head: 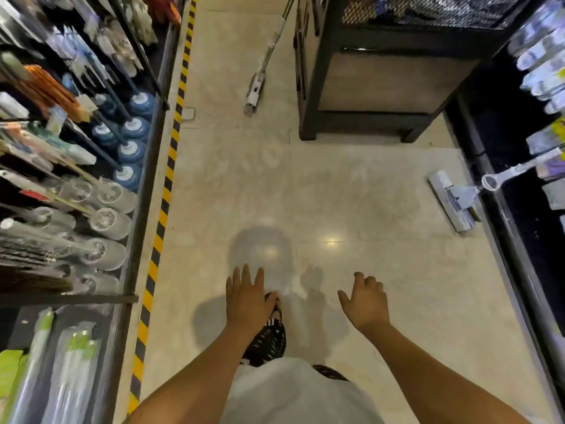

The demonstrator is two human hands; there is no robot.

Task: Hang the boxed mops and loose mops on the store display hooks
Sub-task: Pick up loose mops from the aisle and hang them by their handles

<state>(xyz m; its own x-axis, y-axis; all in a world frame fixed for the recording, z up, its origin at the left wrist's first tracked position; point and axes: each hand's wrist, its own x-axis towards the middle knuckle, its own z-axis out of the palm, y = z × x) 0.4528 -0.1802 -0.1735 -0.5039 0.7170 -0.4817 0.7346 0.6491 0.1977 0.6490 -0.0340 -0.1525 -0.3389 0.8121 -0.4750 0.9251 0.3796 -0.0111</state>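
Fetch step, judging by empty hands. Left grip (247,296) spread, right grip (365,304) loosely curled, both holding nothing. White flat-headed mop with grey handle (452,200) on glossy beige tiled floor (305,185), ahead-right of right grip, well apart. Plastic-wrapped slim mop (255,93) far ahead. Next move likely: reach, grasp handle, lift toward hooks.

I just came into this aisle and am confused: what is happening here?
A person's left hand and right hand are both empty, open above the aisle floor. Two mops are not hung yet: a flat mop rests on the floor by the right shelf, a second mop farther ahead beside the black stand.
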